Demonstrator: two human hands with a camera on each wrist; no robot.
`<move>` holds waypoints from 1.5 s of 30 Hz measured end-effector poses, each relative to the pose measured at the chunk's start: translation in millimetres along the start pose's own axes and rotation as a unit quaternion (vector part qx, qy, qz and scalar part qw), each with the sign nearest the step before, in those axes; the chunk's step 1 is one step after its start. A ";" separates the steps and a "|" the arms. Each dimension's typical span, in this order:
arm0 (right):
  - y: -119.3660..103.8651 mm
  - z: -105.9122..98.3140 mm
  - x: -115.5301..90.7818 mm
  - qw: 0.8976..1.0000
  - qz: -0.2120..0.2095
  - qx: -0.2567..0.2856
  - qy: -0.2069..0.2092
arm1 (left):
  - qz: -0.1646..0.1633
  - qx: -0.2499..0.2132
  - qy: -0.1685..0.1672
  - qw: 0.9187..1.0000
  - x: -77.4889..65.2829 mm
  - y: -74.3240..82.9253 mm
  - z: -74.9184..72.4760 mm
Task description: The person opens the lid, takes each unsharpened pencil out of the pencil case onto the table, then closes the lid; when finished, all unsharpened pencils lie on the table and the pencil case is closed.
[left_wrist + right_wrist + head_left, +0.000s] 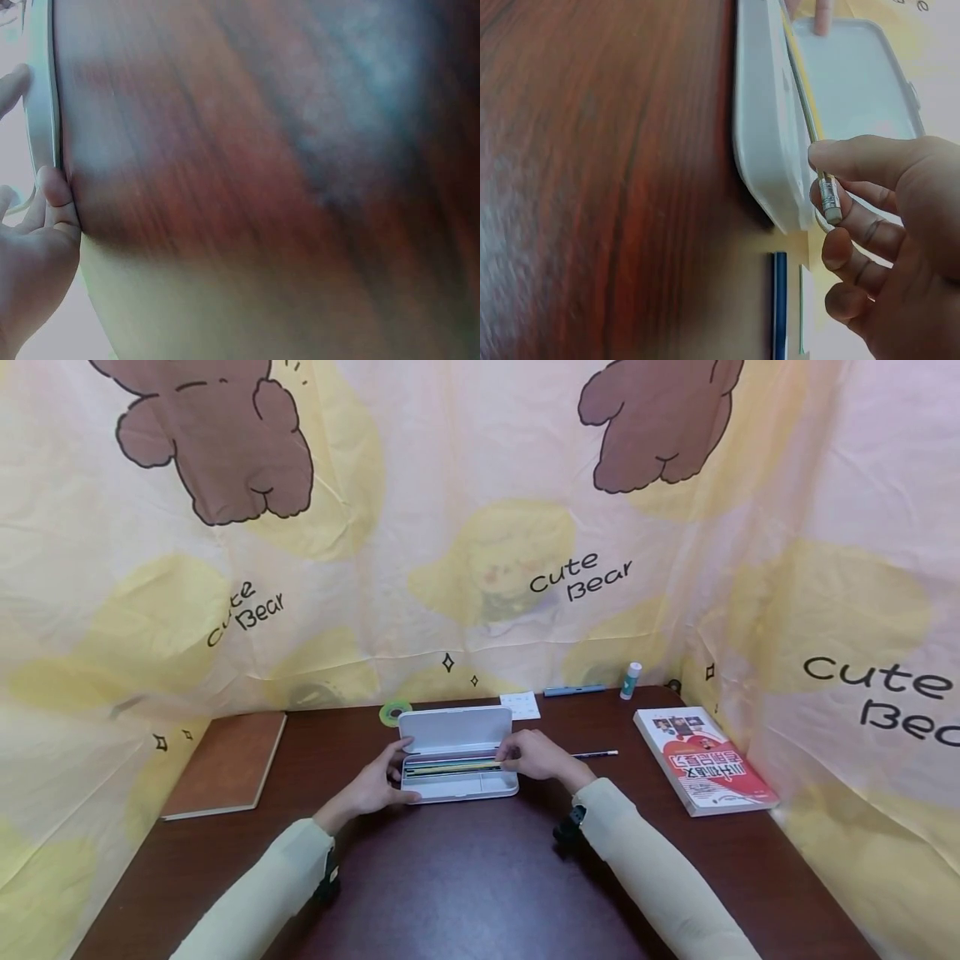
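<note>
A white pencil case [457, 787] lies on the dark table with its lid [453, 727] raised at the back. Several pencils are lined up inside it. My left hand [372, 781] grips the left end of the case, thumb by the front corner and fingers farther back near the lid. Between thumb and fingers, my right hand [534, 754] pinches a yellow pencil [804, 79] close to its eraser end. That pencil slants over the case's tray. Only the edge of the case [43, 82] shows beside the left hand [34, 262] in the left wrist view.
Another pencil [600, 753] lies right of the case. Behind are a green tape roll [387, 714], a white paper [527, 705], a blue pen [573, 691] and an upright glue stick [630, 681]. A brown notebook [228, 764] lies left, a red-and-white book [701, 760] right.
</note>
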State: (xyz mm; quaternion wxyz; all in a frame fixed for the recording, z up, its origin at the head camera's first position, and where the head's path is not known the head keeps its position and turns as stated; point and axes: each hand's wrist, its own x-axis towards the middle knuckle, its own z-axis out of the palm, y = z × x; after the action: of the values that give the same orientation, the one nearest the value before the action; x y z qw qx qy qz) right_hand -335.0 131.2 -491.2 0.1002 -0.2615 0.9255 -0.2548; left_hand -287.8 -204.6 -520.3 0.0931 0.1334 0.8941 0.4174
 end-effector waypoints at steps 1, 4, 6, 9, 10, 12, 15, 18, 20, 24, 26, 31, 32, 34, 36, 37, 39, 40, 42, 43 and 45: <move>1.8 -1.7 -1.2 1.000 0.003 0.003 0.000 | 0.000 0.001 0.000 1.000 0.0 0.0 0.0; 7.9 -8.3 -5.3 1.000 0.006 0.011 0.002 | 0.001 0.002 0.000 1.000 0.0 0.3 0.3; 12.3 -13.5 -8.4 1.000 0.007 0.013 0.003 | 0.001 0.003 0.001 1.000 0.0 0.3 0.5; 19.7 -22.0 -14.3 1.000 0.006 0.015 0.003 | 0.003 0.002 0.000 1.000 0.4 -0.1 0.6; 23.0 -24.9 -16.2 1.000 0.007 0.017 0.003 | 0.004 0.003 0.000 1.000 0.6 -0.4 0.5; 29.2 -30.5 -20.9 1.000 0.013 0.025 0.001 | 0.003 0.003 0.000 1.000 0.7 -0.8 0.4; 40.5 -37.8 -28.3 0.999 0.023 0.032 0.000 | 0.000 0.005 -0.001 1.000 0.4 -0.8 0.0; 53.0 -45.1 -35.9 0.999 0.030 0.027 0.005 | -0.003 0.008 0.000 1.000 0.1 -0.4 -0.5; 61.1 -50.3 -41.5 0.999 0.036 0.023 0.011 | -0.005 0.008 0.000 1.000 0.2 -0.3 -0.6; 78.2 -60.7 -54.2 0.998 0.048 0.021 0.020 | -0.005 0.008 -0.002 1.000 0.1 0.2 -0.3; 87.4 -65.2 -60.5 0.998 0.056 0.022 0.024 | -0.003 0.009 -0.002 1.000 0.1 0.4 -0.1; 106.8 -75.1 -75.3 0.997 0.073 0.025 0.031 | -0.002 0.010 -0.002 1.000 -0.8 1.3 0.1; 109.7 -76.8 -78.2 0.996 0.077 0.029 0.032 | -0.003 0.009 -0.003 1.000 -1.0 1.4 0.1; 114.5 -80.0 -83.6 0.995 0.085 0.036 0.031 | -0.003 0.010 -0.002 1.000 -1.1 1.5 0.2; 118.6 -82.4 -88.5 0.994 0.095 0.041 0.031 | -0.002 0.007 -0.002 1.000 -1.0 1.4 0.2; 120.2 -83.4 -90.8 0.994 0.099 0.040 0.031 | -0.002 0.005 -0.001 1.000 -0.9 1.3 0.2; 123.5 -84.5 -94.6 0.994 0.098 0.037 0.027 | 0.001 0.004 -0.001 1.000 -0.6 1.2 0.3; 124.9 -84.5 -95.9 0.994 0.098 0.037 0.026 | 0.002 0.003 -0.002 1.000 -0.5 1.3 0.4; 127.6 -83.6 -97.3 0.995 0.092 0.037 0.021 | 0.003 0.001 -0.002 1.000 -0.5 1.5 0.3; 128.8 -82.8 -97.5 0.995 0.090 0.035 0.018 | 0.004 0.001 -0.002 1.000 -0.4 1.5 0.2; 130.9 -80.3 -96.8 0.995 0.091 0.031 0.014 | 0.003 0.001 -0.002 1.000 -0.5 1.9 0.2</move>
State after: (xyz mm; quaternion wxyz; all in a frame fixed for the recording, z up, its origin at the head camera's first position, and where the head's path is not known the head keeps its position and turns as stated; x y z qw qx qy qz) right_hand -335.7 312.6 -486.5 0.1181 -0.1691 0.9387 -0.2764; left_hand -286.9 -203.5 -518.9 0.0937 0.1372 0.8938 0.4165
